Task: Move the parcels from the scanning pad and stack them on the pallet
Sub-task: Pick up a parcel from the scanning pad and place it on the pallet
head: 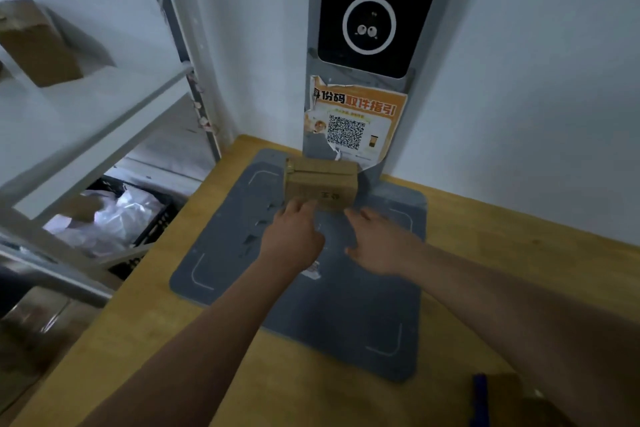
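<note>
a small brown cardboard parcel [322,185] sits at the far edge of the flat grey scanning pad [311,315], close against the grey upright scanner post [349,81] that rises from that edge. the left hand [294,236] and right hand [379,244] are held open over the pad's middle, fingers stretched toward the parcel. nothing is gripped, and contact by the left fingertips cannot be told through the blur. if only the near face is pinched, the parcel may be jammed against the post or tipped onto the pad. no pallet is shown. a brown and blue object [498,399] beyond the pad's near right corner is cut off.
</note>
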